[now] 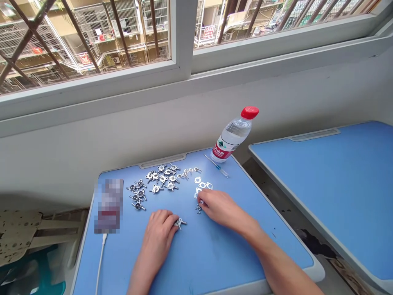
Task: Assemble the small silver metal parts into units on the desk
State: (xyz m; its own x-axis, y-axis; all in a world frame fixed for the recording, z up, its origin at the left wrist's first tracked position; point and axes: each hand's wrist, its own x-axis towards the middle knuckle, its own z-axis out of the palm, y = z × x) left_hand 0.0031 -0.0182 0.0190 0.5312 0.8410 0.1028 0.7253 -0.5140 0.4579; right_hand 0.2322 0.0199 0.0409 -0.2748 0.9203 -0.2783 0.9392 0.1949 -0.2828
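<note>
My left hand rests on the blue desk with thumb and fingers closed on a small silver metal fitting, which has short tubes sticking out. My right hand is over a little pile of tiny screws, its fingertips pinched together; what they hold, if anything, is too small to make out. Just beyond that hand lie several flat metal plates with holes. Farther back are a cluster of similar silver fittings and several small stemmed parts. Fittings with dark round centres lie to the left.
A water bottle with a red cap stands at the back right corner, beside a thin screwdriver. A blurred flat object with a white cable lies at the left edge. A second blue desk stands right, across a gap.
</note>
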